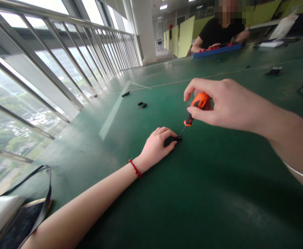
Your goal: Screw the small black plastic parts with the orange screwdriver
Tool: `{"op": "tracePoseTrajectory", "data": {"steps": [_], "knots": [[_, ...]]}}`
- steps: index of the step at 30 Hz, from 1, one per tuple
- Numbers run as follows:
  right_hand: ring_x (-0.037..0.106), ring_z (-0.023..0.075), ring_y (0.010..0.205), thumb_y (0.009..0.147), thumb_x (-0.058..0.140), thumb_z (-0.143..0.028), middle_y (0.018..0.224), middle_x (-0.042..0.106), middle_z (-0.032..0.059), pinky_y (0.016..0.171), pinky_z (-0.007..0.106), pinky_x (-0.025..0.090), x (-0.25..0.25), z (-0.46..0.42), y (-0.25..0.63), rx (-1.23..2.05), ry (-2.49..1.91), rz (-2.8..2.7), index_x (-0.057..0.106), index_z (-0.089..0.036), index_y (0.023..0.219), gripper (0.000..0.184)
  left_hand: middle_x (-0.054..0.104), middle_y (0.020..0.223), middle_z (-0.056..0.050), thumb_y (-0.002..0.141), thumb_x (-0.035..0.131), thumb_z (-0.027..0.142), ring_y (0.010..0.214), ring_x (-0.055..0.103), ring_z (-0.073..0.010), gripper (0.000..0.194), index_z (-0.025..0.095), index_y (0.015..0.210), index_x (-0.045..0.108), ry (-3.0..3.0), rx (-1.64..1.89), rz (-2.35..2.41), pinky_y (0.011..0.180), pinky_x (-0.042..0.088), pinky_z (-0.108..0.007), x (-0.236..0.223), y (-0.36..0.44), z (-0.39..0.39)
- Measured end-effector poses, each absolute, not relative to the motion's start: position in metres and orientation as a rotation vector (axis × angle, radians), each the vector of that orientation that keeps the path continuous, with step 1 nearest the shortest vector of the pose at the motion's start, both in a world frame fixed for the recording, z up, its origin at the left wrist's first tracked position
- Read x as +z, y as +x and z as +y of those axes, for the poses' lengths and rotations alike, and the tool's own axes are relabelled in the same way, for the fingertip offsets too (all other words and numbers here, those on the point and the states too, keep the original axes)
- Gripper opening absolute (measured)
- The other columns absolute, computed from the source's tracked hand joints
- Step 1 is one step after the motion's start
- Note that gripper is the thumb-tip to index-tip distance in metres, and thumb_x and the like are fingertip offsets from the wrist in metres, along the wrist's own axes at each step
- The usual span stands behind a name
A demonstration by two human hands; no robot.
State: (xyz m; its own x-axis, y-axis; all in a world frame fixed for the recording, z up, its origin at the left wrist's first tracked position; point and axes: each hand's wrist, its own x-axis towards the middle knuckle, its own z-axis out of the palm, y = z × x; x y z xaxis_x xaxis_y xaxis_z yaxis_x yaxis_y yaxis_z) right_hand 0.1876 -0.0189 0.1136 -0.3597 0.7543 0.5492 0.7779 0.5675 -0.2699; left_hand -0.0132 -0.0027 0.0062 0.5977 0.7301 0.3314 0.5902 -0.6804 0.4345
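My right hand (216, 102) grips a screwdriver (200, 100) with an orange and black handle, its shaft slanting down to the left. The tip meets, or comes very near, the right end of a small black part (176, 138). That part lies on the green table (146, 200), pinched between the thumb and fingers of my left hand (159, 143). What kind of part it is, I cannot make out. Beyond my left hand lie a pair of small black pieces (142, 104) and another black piece (126, 93).
Across the table sits a person in black (222, 34) behind a blue tray (217, 50) with red things in it. A metal railing (63, 27) lines the left side. A phone-like dark slab (19, 221), a white box (1, 211) and a strap (49, 186) lie near left.
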Motion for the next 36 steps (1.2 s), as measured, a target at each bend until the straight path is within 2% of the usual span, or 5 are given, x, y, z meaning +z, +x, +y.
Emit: {"op": "tracePoseTrajectory", "data": {"steps": [11, 15, 28, 33, 36], "knots": [[0.046, 0.0129, 0.048, 0.072, 0.063, -0.034, 0.053, 0.05, -0.0043, 0.053, 0.026, 0.029, 0.1141, -0.0216, 0.1858, -0.142, -1.248, -2.175, 0.06, -0.024, 0.084, 0.016, 0.065, 0.1, -0.004, 0.085, 0.052, 0.019, 0.097, 0.055, -0.0201, 0.018, 0.019, 0.1, 0.064, 2.548, 0.694, 1.078, 0.089, 0.046, -0.035, 0.007, -0.0131, -0.0029], [0.042, 0.012, 0.046, 0.077, 0.056, -0.035, 0.048, 0.046, -0.0036, 0.053, 0.026, 0.028, 0.1165, -0.0241, 0.1851, -0.167, -1.302, -2.202, 0.058, -0.023, 0.07, 0.014, 0.065, 0.099, -0.004, 0.085, 0.052, 0.018, 0.096, 0.055, -0.0198, 0.018, 0.019, 0.099, 0.064, 2.547, 0.701, 1.079, 0.089, 0.045, -0.035, 0.0063, -0.013, -0.0024], [0.045, 0.0124, 0.048, 0.072, 0.06, -0.033, 0.055, 0.051, -0.0051, 0.053, 0.026, 0.031, 0.115, -0.0247, 0.1826, -0.057, -1.294, -2.182, 0.055, -0.025, 0.095, 0.025, 0.065, 0.096, -0.003, 0.084, 0.053, 0.017, 0.093, 0.057, -0.0191, 0.019, 0.02, 0.098, 0.065, 2.524, 0.677, 1.1, 0.087, 0.047, -0.034, 0.0078, -0.0125, -0.0034], [0.042, 0.0112, 0.044, 0.075, 0.062, -0.043, 0.049, 0.048, -0.0044, 0.049, 0.026, 0.029, 0.1118, -0.0229, 0.1794, -0.003, -1.247, -2.137, 0.056, -0.023, 0.069, 0.021, 0.065, 0.096, -0.003, 0.084, 0.053, 0.017, 0.093, 0.057, -0.0194, 0.018, 0.02, 0.097, 0.064, 2.539, 0.683, 1.113, 0.086, 0.047, -0.034, 0.0085, -0.0128, -0.0049], [0.045, 0.0108, 0.046, 0.073, 0.063, -0.034, 0.055, 0.053, -0.0055, 0.05, 0.025, 0.032, 0.1092, -0.022, 0.1779, 0.055, -1.217, -2.066, 0.058, -0.024, 0.078, 0.013, 0.065, 0.095, -0.003, 0.083, 0.052, 0.016, 0.092, 0.057, -0.0193, 0.019, 0.021, 0.097, 0.064, 2.554, 0.68, 1.118, 0.086, 0.047, -0.034, 0.0095, -0.0125, -0.0053]]}}
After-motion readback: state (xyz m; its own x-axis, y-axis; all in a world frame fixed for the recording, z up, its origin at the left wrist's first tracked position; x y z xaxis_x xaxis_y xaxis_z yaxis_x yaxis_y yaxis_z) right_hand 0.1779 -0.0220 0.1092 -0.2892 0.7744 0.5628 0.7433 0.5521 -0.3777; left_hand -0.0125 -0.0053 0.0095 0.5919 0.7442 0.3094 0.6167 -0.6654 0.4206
